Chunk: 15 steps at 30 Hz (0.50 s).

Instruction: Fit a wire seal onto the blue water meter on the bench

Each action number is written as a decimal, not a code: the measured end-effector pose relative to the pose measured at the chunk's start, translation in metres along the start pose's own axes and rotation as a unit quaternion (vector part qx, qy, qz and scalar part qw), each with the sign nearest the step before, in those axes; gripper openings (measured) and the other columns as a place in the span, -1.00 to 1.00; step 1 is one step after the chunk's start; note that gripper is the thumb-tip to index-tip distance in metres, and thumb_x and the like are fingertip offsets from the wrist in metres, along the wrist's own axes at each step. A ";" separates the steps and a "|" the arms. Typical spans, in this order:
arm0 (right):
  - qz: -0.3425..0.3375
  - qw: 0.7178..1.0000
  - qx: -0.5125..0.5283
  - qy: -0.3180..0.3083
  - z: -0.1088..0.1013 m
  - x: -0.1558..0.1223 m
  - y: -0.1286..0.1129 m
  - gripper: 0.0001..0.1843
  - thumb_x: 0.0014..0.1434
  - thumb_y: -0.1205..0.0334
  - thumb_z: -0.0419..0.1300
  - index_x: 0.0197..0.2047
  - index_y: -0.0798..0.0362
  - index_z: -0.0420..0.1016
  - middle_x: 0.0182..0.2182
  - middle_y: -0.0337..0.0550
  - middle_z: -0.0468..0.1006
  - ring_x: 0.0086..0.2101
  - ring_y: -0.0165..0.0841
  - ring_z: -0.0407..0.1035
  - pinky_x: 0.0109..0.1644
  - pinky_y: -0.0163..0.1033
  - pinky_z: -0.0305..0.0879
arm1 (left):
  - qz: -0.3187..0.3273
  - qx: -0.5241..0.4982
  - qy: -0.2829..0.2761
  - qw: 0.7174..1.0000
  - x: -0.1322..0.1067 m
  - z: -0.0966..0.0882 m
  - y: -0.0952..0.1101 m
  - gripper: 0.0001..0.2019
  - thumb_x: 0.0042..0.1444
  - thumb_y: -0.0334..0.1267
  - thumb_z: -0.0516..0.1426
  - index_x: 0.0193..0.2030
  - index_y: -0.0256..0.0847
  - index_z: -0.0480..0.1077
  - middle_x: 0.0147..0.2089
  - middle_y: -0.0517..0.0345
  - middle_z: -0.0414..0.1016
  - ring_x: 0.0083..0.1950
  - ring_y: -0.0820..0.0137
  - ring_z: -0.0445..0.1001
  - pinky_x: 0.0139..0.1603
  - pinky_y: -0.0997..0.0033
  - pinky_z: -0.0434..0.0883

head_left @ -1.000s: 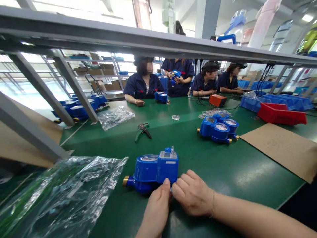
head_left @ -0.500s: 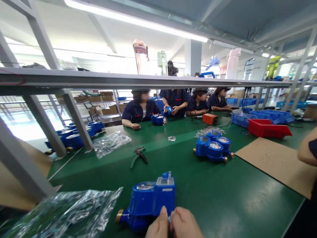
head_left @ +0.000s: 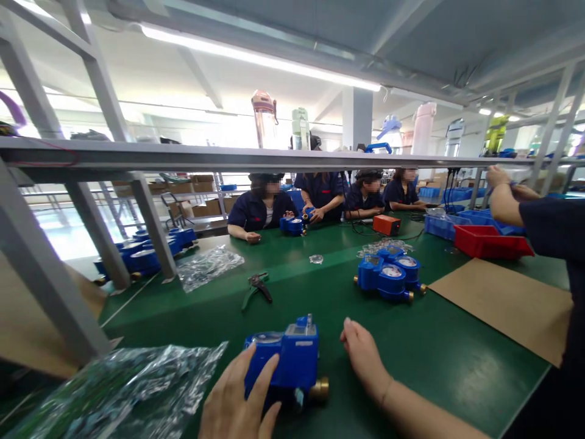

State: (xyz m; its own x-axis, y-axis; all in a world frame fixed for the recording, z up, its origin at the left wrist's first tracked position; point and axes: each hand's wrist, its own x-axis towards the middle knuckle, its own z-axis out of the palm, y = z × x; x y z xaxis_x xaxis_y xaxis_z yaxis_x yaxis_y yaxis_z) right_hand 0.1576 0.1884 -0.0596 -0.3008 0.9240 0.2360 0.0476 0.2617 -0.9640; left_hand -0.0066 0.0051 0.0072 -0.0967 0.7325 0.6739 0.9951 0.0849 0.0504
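The blue plastic water meter with a brass end fitting stands on the green work surface, near its front edge and directly in front of the person. The brass fitting projects from the meter's lower right side.

The left hand rests against the left and front faces of the meter. Its fingers are extended and lie flat on the blue housing; they are not clenched, and the picture does not show whether they close around the body. The right hand lies just to the right of the meter, apart from it, palm edge toward the surface. Its fingers are released and hold nothing.

A crumpled clear plastic bag lies on the surface just left of the meter. A pair of green-handled pliers lies further back, well apart from both hands. A cluster of blue water meters with round dials stands to the right rear. A flat brown cardboard sheet lies on the right side of the surface, and a red plastic bin stands behind it.

A grey metal shelf rail spans the view above the surface. Beyond it, several people in dark blue uniforms sit at the far side. Another person's raised arm enters from the right edge.
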 end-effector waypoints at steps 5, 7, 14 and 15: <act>-0.045 0.998 -0.041 0.007 -0.009 0.024 0.018 -0.51 0.29 -0.15 -0.18 -0.42 0.04 0.25 -0.57 -0.28 0.21 -0.51 -0.39 0.14 -0.41 -0.31 -0.02 | 0.084 0.118 -0.193 0.971 0.045 0.006 0.005 -0.03 -0.24 -0.33 0.29 0.33 0.13 -0.07 0.38 0.04 -0.06 0.35 -0.09 -0.10 0.21 -0.32 -0.13; -0.071 0.996 -0.054 -0.016 -0.009 0.021 0.020 -0.53 0.29 -0.12 -0.15 -0.44 0.04 0.25 -0.57 -0.29 0.22 -0.51 -0.39 0.15 -0.39 -0.31 -0.03 | 0.062 0.134 -0.239 0.960 0.058 0.010 0.010 0.02 -0.27 -0.45 0.23 0.34 0.11 -0.12 0.33 0.01 0.08 0.29 -0.10 0.02 0.17 -0.36 -0.06; -0.105 0.990 -0.078 -0.046 -0.012 0.016 0.020 -0.54 0.31 -0.07 -0.15 -0.47 0.04 0.24 -0.58 -0.30 0.23 -0.52 -0.42 0.16 -0.42 -0.31 -0.05 | 0.104 0.095 -0.197 0.970 0.051 0.020 -0.009 -0.15 -0.18 -0.57 0.11 0.29 0.06 0.03 0.14 0.04 0.32 0.15 0.06 0.23 0.18 -0.28 0.06; -0.104 0.990 -0.079 -0.044 -0.012 0.017 0.020 -0.54 0.31 -0.07 -0.15 -0.47 0.05 0.24 -0.59 -0.30 0.23 -0.52 -0.42 0.16 -0.42 -0.31 -0.05 | 0.116 0.089 -0.172 0.974 0.045 0.021 -0.014 -0.16 -0.17 -0.59 0.09 0.28 0.06 0.03 0.15 0.04 0.31 0.17 0.06 0.22 0.19 -0.30 0.04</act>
State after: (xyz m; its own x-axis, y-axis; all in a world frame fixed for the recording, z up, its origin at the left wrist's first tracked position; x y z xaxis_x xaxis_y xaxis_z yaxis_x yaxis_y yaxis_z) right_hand 0.1652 0.2128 -0.0733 -0.4009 0.8192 0.4100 0.1220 0.4913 -0.8624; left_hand -0.0250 0.0506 0.0213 0.0996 0.9262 0.3637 0.9745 -0.0170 -0.2237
